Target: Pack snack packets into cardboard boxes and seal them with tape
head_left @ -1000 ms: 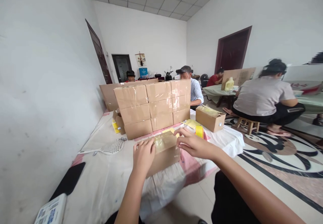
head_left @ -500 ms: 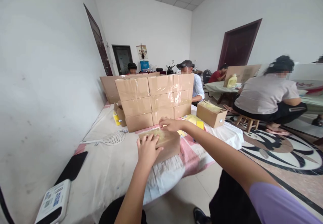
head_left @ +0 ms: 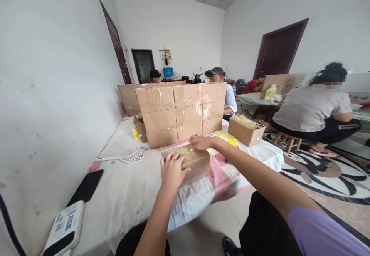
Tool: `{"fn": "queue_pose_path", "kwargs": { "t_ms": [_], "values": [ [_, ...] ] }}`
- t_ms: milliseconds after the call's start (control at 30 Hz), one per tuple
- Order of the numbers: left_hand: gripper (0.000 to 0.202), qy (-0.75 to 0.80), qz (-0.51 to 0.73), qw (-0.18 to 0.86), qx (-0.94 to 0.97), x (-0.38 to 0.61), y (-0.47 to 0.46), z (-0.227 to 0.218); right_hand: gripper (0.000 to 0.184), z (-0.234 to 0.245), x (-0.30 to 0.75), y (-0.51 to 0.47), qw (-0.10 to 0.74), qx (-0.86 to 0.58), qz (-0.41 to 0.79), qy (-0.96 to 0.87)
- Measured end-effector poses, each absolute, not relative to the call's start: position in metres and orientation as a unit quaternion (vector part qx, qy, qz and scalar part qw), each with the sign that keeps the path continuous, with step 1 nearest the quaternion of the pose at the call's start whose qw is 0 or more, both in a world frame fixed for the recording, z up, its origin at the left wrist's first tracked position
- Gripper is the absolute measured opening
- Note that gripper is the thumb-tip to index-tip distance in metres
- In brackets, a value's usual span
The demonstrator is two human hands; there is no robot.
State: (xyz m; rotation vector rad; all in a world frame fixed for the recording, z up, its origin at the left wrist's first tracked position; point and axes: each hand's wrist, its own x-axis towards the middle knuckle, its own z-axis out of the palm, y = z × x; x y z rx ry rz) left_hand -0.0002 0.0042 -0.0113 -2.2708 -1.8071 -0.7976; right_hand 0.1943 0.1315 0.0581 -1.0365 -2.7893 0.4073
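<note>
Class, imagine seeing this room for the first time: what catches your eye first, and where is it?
The stack of taped cardboard boxes draws the eye first, standing mid-picture on the cloth-covered table. In front of it, the left hand lies on a single box, the right hand at its top. At right, a bold black-and-white floor pattern spreads near a seated person.

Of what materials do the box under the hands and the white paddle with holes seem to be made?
Box: likely cardboard, matt, plain brown with straight edges; glossy tape on top. White paddle: probably plastic, smooth-looking, uniformly white; painted metal is possible.
</note>
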Motion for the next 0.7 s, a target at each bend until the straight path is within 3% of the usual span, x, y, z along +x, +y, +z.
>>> {"fn": "queue_pose_path", "kwargs": {
  "t_ms": [567,700],
  "values": [
    [0.052,-0.623,-0.218,0.064,-0.749,0.004,0.002,-0.008,0.020,0.057,0.173,0.111,-0.016,-0.355,-0.050,-0.933],
    [0.052,-0.631,-0.223,0.067,-0.740,0.006,0.000,-0.009,0.060,0.054,0.174,0.098,0.097,-0.413,-0.160,-0.891]
  ]
}}
